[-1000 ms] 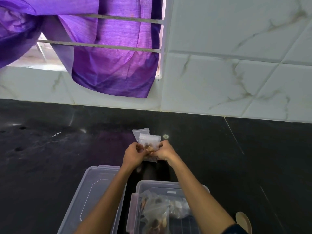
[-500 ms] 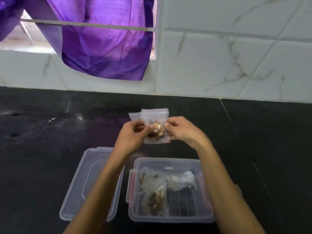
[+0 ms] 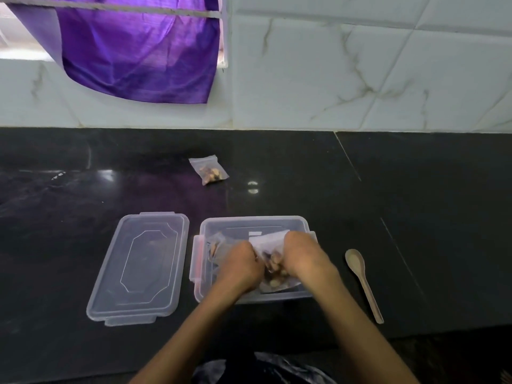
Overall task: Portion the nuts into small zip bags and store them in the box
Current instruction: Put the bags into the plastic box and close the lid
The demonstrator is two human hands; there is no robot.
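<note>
- Two hands meet over one small zip bag of nuts (image 3: 273, 266), which sits low inside the clear box (image 3: 253, 224) near the middle of the view; the bag's pale top edge points toward 12 o'clock.
- The step in hand looks like stowing: a filled bag is being set down among the other bags in the box (image 3: 214, 246), which lie at the 9 o'clock side of the held one.
- The left hand (image 3: 239, 266) has its fingers curled in on the bag's left edge; the right hand (image 3: 303, 257) is curled on its right edge. Both appear to pinch it, though the fingertips are hidden behind the knuckles.
- Next, I judge, the fingers need to let go and lift out without dragging the bag back up.
- One more filled bag (image 3: 209, 171) lies alone on the dark surface (image 3: 415, 217) at 12 o'clock from the box, well apart from it; it likely has to be fetched next.
- The lid (image 3: 140, 268) lies flat just beside the box at 9 o'clock, off and waiting.
- A wooden spoon (image 3: 363, 281) rests at 3 o'clock of the box, near it but not touching.
- Purple cloth (image 3: 138, 48) hangs at the tiled wall, far up at 11 o'clock.
</note>
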